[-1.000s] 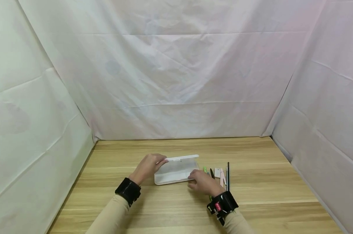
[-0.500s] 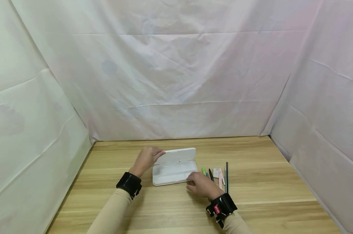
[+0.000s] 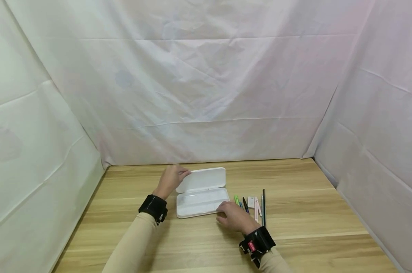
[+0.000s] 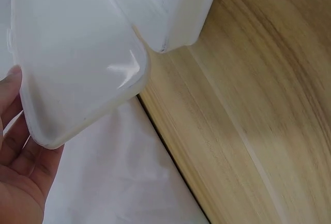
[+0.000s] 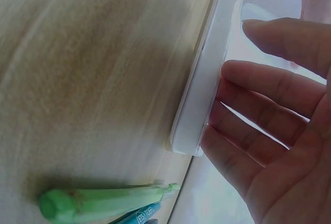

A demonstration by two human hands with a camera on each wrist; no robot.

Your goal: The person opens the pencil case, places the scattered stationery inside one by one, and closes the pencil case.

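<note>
While the left hand (image 3: 171, 179) is gripping the raised lid (image 3: 201, 179) and the right hand (image 3: 234, 218) is steadying the white pencil case (image 3: 202, 204) mid-counter (image 3: 294, 227) with fingers pressing its near-right corner, pens (image 3: 250, 204) are lying unpacked just right.

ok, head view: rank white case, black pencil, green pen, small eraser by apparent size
1. white case, open
2. black pencil
3. green pen, partly hidden by the right hand, so unsure
4. small eraser
</note>
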